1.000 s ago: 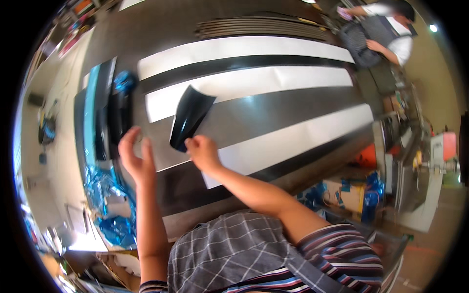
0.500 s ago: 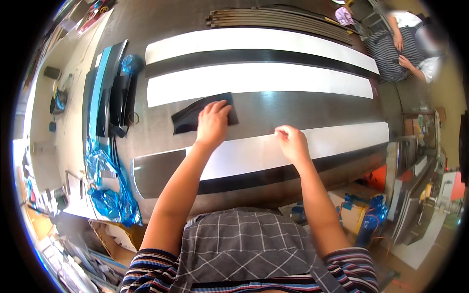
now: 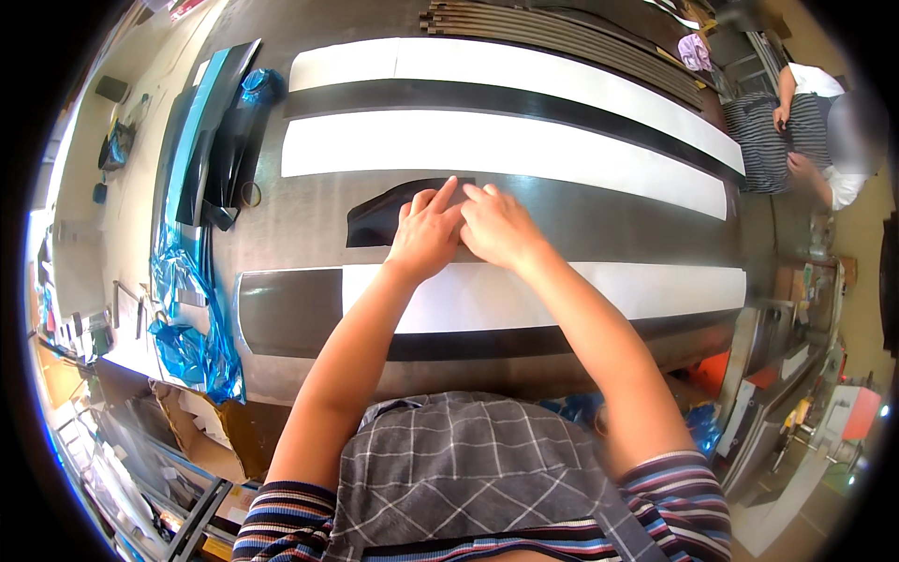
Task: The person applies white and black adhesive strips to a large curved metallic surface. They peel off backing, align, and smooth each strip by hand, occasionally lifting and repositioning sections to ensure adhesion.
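A small glossy black sheet (image 3: 372, 223) lies on the dark tabletop (image 3: 599, 225), its left part bare and its right part under my hands. My left hand (image 3: 423, 236) rests on it palm down, fingers stretched toward its far edge. Close against that hand, my right hand (image 3: 501, 227) has its fingers bent together at the sheet's right end; the fingertips partly hide the edge there. Nearer to me lies a long dark strip (image 3: 290, 314) with a white covering (image 3: 655, 292) over much of it.
Beyond my hands lie two more long white strips (image 3: 506, 145) (image 3: 562, 80) and several thin bars (image 3: 562, 42). Black and blue offcuts (image 3: 220, 140), a tape ring (image 3: 250, 194) and crumpled blue film (image 3: 192, 351) are at left. A person in a striped apron (image 3: 758, 140) sits far right.
My right hand has moved left and away from me, from above the white covering to the black sheet's right end beside my left hand. The view has shifted slightly.
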Action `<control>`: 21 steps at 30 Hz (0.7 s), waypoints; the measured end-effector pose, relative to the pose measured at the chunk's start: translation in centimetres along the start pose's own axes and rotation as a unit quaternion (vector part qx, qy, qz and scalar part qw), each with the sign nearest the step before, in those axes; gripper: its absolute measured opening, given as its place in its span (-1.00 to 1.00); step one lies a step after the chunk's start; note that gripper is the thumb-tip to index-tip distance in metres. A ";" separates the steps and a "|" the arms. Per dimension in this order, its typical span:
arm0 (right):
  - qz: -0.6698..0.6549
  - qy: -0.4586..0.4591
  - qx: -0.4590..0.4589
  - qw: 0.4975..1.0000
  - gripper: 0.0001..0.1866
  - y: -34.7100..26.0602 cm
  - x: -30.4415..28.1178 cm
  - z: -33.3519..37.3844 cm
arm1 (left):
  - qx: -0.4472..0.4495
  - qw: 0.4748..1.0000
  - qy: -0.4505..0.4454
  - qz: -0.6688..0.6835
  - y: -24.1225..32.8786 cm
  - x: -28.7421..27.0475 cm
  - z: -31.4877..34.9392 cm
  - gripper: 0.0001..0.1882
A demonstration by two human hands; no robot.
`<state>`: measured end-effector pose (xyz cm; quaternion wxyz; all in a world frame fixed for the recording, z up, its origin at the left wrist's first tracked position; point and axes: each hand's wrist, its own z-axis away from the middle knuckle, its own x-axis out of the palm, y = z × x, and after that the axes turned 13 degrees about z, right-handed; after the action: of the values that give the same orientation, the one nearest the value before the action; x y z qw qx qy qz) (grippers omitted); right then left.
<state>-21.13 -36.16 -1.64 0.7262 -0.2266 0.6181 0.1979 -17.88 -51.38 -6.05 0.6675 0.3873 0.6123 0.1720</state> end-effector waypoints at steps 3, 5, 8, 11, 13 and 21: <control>-0.002 0.006 -0.010 1.000 -0.80 0.0 -0.3 -0.4 | -0.016 0.999 -0.019 -0.020 0.5 -0.3 0.4 -0.73; 0.004 0.014 -0.012 1.000 -0.78 -0.1 -0.5 -0.3 | -0.019 1.000 -0.016 -0.013 1.0 -0.2 0.7 -0.70; 0.035 0.011 -0.003 0.999 -0.78 -1.5 -1.2 0.8 | -0.013 1.000 -0.007 0.006 1.7 -1.2 1.6 -0.67; 0.044 0.006 -0.006 0.999 -0.78 -2.1 -2.2 1.5 | -0.010 1.000 -0.009 -0.005 2.3 -1.7 1.8 -0.66; 0.033 0.026 0.005 0.999 -0.78 -1.8 -2.7 0.9 | -0.007 1.000 -0.004 -0.007 2.3 -1.2 2.0 -0.66; -0.004 0.029 0.016 0.999 -0.82 -0.3 -2.5 2.1 | 0.003 1.000 -0.006 -0.007 3.1 -0.3 1.5 -0.69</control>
<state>-19.59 -35.23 1.11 0.7124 -0.2229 0.6410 0.1787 -15.71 -50.04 -3.66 0.6709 0.3859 0.6118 0.1633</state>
